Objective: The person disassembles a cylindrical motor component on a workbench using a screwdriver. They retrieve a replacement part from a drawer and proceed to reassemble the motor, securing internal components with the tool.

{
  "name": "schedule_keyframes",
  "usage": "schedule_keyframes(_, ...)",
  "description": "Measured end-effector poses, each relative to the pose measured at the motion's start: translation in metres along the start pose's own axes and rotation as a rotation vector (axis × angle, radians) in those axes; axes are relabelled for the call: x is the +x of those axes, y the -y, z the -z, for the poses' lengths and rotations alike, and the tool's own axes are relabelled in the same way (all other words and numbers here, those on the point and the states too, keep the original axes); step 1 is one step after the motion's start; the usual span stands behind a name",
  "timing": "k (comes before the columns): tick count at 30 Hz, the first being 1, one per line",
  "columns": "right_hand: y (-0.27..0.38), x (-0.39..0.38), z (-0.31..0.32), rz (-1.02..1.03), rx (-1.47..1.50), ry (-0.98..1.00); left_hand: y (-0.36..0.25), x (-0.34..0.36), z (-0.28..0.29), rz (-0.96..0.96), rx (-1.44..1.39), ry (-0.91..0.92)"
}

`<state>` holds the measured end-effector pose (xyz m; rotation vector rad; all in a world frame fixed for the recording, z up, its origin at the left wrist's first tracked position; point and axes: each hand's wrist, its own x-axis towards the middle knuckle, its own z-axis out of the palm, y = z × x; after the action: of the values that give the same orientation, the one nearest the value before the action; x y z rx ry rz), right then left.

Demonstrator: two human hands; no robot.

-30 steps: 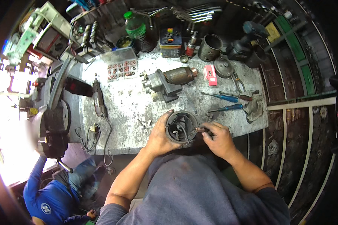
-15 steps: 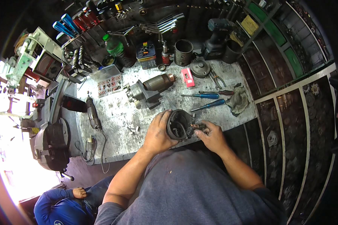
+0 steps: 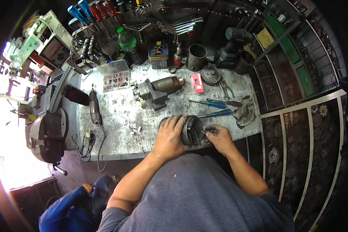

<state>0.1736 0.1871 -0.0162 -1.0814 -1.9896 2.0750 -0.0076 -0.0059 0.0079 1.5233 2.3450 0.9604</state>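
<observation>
Near the front edge of the bench, my left hand (image 3: 168, 136) wraps round a dark cylindrical motor housing (image 3: 188, 131), holding it on its side. The round open end is turned to the right, toward my right hand (image 3: 220, 140). The fingers of that hand are pinched on a small dark part with a copper-coloured bit (image 3: 203, 133), right beside the opening. Fingers hide most of the part. Behind the housing lie a blue-handled screwdriver (image 3: 221, 113) and another blue screwdriver (image 3: 216, 104). A motor armature in a grey casting (image 3: 154, 92) rests farther back.
A rotary tool (image 3: 94, 108) with its cord and a parts box (image 3: 116, 80) occupy the bench's left. A vise (image 3: 46, 139) stands beyond. Pliers (image 3: 226, 89), a round metal cover (image 3: 210, 76) and a rag (image 3: 245, 112) lie right. A person in blue (image 3: 71, 208) is at lower left.
The housing has tipped so its opening faces more to the right. My right hand has shifted slightly right with the small part. The person in blue has changed posture; the view has shifted slightly.
</observation>
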Motion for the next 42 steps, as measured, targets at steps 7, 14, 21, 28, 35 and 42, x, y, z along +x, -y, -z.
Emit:
schedule_keyframes(7,-0.006,0.003,-0.001,0.027,-0.053,0.005,-0.001,0.0,0.003,0.104,-0.053,0.019)
schedule_keyframes(14,-0.005,0.008,0.001,-0.009,-0.027,0.019,0.0,0.0,0.002,0.091,-0.062,-0.003)
schedule_keyframes(21,0.015,0.011,-0.006,0.064,0.085,0.132,0.01,-0.009,0.004,0.099,-0.118,-0.017)
schedule_keyframes(28,0.06,0.04,-0.037,0.123,-0.199,0.325,0.051,-0.027,0.019,0.233,-0.316,0.028)
schedule_keyframes(35,0.09,0.072,-0.083,0.677,-0.755,0.455,0.074,-0.046,0.046,0.425,-0.317,0.12)
schedule_keyframes(42,0.106,0.084,-0.07,0.667,-0.757,0.608,0.069,-0.091,0.023,0.441,-0.331,-0.134)
